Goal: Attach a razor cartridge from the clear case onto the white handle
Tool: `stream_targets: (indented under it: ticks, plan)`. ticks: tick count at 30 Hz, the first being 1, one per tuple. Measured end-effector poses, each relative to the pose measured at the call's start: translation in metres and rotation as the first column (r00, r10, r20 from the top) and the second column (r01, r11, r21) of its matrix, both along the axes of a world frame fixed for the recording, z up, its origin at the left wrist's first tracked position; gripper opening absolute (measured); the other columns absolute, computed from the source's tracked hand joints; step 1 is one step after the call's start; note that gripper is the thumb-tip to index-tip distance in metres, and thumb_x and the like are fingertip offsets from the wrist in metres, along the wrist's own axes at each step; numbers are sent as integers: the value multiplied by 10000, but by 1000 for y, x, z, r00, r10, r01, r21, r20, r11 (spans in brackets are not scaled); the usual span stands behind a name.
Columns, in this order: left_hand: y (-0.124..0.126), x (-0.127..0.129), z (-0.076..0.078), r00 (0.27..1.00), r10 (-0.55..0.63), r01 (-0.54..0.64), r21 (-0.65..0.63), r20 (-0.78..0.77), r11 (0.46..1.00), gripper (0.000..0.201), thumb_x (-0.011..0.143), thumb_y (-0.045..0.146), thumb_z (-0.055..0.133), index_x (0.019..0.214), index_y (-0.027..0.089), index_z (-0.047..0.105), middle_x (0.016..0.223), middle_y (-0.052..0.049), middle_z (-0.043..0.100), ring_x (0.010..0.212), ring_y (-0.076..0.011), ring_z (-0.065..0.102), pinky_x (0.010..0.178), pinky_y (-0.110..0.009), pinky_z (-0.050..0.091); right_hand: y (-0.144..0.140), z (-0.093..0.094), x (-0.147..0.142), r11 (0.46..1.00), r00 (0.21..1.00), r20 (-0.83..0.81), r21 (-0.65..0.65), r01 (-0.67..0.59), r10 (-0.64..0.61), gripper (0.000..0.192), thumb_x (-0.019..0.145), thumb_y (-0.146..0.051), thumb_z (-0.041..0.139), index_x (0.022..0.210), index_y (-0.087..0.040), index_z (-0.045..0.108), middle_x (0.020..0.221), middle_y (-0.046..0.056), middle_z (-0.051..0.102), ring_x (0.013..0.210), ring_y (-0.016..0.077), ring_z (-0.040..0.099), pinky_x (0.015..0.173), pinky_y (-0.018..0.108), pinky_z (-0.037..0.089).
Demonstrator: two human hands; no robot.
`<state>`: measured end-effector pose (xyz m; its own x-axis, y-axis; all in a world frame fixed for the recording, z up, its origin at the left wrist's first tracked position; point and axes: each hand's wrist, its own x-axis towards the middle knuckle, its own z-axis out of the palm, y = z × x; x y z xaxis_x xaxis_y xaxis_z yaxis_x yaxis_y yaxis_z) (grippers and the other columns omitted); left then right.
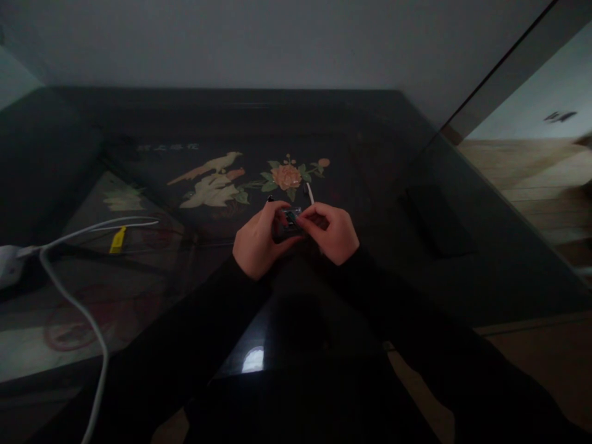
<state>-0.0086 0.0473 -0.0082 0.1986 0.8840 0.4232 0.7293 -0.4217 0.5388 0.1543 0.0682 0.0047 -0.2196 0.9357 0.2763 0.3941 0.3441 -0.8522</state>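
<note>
Over the middle of the dark glass tabletop, my left hand (259,240) is closed around a small, shiny, dark rectangular piece (291,216), its thumb below and fingers above. Dim light hides what kind of piece it is. From the right, my right hand (330,231) reaches it with thumb and forefinger pinched together at its right edge. A thin white stick-like thing (310,194) shows just above the right hand, with a small dark part beside its top. Whether the right hand holds it or it lies behind is unclear. A small black bit (271,198) shows above the left fingers.
A white plug or adapter (10,265) with a pale cable (76,299) is at left, and a yellow tag (118,240) lies near the cable. A dark flat rectangular object (437,221) rests at right. Bird and flower pictures (287,176) show on the tabletop.
</note>
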Motion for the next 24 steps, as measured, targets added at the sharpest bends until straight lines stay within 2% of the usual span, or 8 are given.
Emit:
stream_targets:
  ticks: [2,4,8,16,24]
  plan:
    - [3,-3,-1,996,-7,10,32,-90,999,579,740,275,728,1241,172,458,968,-54,635,850,-191,591,769,-314,468,4,1,3,999,999,-4,18,36,-36,125,781,-225,627,675,-161,613,627,1,630,543,110,526,551,242,401]
    - [7,-6,-2,975,22,-9,57,-219,998,566,765,309,702,1264,173,471,1072,-95,620,996,-255,560,855,-380,438,8,2,7,996,997,-11,44,75,-74,138,775,-231,639,663,-155,614,606,-3,617,532,107,517,541,242,393]
    - [12,-9,-6,922,64,-44,60,-381,997,532,811,407,639,1281,194,507,1252,-136,545,1154,-330,459,909,-452,376,13,3,11,990,994,16,92,108,-110,144,763,-221,658,643,-152,620,591,-8,607,531,106,509,538,245,379]
    - [15,-6,-7,917,49,-35,42,-395,998,411,814,421,633,1166,210,606,1285,-126,524,1189,-340,399,950,-502,327,23,-4,19,979,973,182,169,115,-146,132,759,-239,683,654,-163,659,616,-5,587,580,124,495,581,266,351]
    - [9,-13,0,923,-37,9,-75,-383,997,484,697,426,750,1115,218,624,1214,-118,560,1145,-349,419,884,-492,370,24,-4,17,989,936,352,131,-72,21,102,768,-230,692,694,-164,672,659,-3,549,636,129,473,619,270,331]
